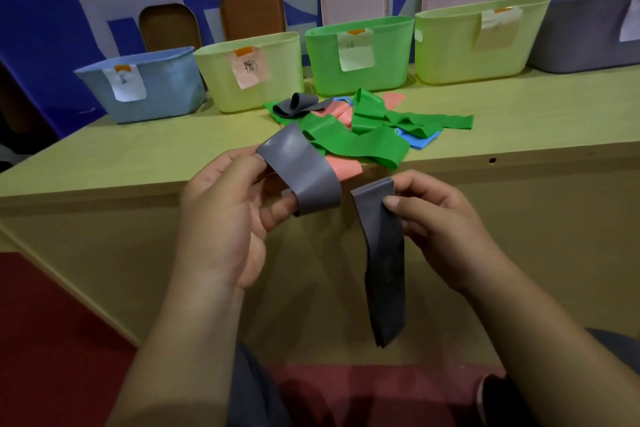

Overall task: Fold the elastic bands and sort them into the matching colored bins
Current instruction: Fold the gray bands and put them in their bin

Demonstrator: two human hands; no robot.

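The sorting looked to be far from finished: a loose pile of unfolded bands lay on the bench (138, 156) in front of the row of bins, with green bands (363, 146) on top, pink bands (343, 166) and a blue band (419, 140) under them, and a curled dark grey band (294, 106) at the back. The insides of the blue bin (156, 104), the green bin (360, 76) and the greyish-purple bin (581, 45) at the far right were hidden, so what had gone in could not be told. The step in hand seemed to be the folding of the grey band (301, 173), held in the air just in front of the bench edge. The left hand (221, 215) had its fingers curled, with a loop of the band draped over them and the thumb pressed on its upper end. The right hand (440, 222) pinched the top of a doubled grey length (384, 270) between thumb and fingers, and that length hung straight down. Whether the two grey parts were one band could not be seen. Folding it and carrying it to the greyish-purple bin was left, then the whole pile.
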